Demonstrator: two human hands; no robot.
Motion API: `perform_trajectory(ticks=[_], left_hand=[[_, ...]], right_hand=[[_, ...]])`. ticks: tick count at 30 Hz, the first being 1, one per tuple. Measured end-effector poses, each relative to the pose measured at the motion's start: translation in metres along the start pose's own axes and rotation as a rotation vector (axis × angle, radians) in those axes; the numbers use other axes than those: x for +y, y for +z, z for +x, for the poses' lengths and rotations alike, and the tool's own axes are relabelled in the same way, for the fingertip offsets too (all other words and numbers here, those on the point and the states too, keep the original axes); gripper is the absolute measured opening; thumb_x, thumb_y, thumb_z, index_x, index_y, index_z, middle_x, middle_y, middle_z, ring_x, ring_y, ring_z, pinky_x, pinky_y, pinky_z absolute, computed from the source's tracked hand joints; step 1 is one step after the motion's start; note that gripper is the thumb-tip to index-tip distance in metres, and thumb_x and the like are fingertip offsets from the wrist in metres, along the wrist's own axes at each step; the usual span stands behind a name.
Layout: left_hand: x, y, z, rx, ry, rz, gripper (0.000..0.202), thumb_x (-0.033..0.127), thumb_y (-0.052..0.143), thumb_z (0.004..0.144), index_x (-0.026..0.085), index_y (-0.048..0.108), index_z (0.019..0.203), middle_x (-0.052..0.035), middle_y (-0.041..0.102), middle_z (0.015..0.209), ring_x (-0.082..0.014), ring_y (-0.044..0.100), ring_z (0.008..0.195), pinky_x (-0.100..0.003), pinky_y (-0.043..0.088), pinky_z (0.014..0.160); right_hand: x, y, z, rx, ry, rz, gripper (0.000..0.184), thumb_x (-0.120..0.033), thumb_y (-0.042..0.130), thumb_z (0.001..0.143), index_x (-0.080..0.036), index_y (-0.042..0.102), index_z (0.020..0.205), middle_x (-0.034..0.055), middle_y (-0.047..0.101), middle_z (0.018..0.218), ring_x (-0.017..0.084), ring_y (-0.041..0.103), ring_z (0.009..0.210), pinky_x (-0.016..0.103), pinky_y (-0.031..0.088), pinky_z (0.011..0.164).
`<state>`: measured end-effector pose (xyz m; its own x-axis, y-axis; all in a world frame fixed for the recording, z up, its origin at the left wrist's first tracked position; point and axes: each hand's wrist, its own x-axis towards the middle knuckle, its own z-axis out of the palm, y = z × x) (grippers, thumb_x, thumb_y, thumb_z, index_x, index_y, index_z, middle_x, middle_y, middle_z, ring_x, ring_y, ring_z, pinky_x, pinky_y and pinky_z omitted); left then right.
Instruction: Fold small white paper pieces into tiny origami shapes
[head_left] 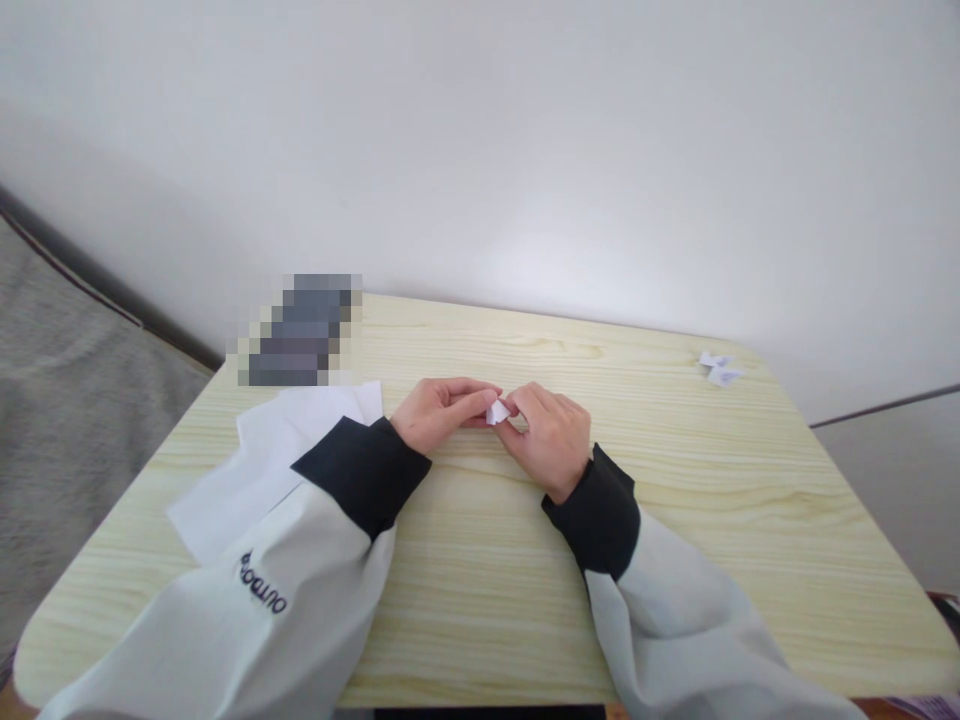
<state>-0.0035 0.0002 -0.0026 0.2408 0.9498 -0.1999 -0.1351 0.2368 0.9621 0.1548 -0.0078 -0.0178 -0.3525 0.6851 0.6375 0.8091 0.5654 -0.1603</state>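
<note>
A small folded piece of white paper (496,411) is pinched between my two hands, over the middle of the table. My left hand (448,408) holds its left side, thumb on top and fingers behind. From the right, the thumb and forefinger of my right hand (551,430) close on its other edge. Parts of the paper are hidden behind the fingertips. White paper sheets (232,480) lie overlapped beside and partly under my left sleeve.
Small folded white paper pieces (721,371) lie near the table's back right corner. A dark pixelated rectangular object (304,330) lies at the back left. The light wood-grain table (487,600) meets a white wall (525,150); grey fabric (90,420) is on the left.
</note>
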Motion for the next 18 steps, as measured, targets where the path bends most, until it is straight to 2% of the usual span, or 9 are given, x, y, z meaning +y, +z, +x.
perform_trajectory(ticks=[6, 10, 18], left_hand=[[-0.0004, 0.0008, 0.0005, 0.020, 0.005, -0.017, 0.036, 0.045, 0.072, 0.062, 0.013, 0.073, 0.080, -0.0051, 0.073, 0.081, -0.0215, 0.067, 0.083, -0.033, 0.055, 0.080], [-0.0016, -0.0005, 0.0012, 0.019, 0.009, 0.030, 0.031, 0.041, 0.074, 0.062, 0.015, 0.074, 0.078, -0.0035, 0.073, 0.083, -0.0195, 0.067, 0.080, -0.030, 0.055, 0.078], [0.0007, -0.0005, 0.0008, 0.044, -0.037, 0.000, 0.035, 0.045, 0.074, 0.059, 0.014, 0.074, 0.076, -0.0034, 0.073, 0.076, -0.0180, 0.067, 0.076, -0.028, 0.055, 0.075]], right_hand=[[0.0001, -0.0002, 0.0005, -0.020, -0.059, -0.060, 0.026, -0.033, 0.050, 0.086, -0.020, 0.055, 0.065, -0.0002, 0.058, 0.061, 0.012, 0.050, 0.058, 0.029, 0.025, 0.059], [-0.0005, -0.0006, 0.0006, -0.015, -0.103, -0.086, 0.025, -0.029, 0.049, 0.086, -0.020, 0.055, 0.063, 0.0002, 0.057, 0.059, 0.013, 0.047, 0.056, 0.030, 0.024, 0.059], [0.0019, -0.0003, 0.0004, 0.002, -0.110, -0.021, 0.029, -0.032, 0.048, 0.089, -0.019, 0.056, 0.063, -0.0003, 0.055, 0.057, 0.011, 0.045, 0.053, 0.028, 0.025, 0.058]])
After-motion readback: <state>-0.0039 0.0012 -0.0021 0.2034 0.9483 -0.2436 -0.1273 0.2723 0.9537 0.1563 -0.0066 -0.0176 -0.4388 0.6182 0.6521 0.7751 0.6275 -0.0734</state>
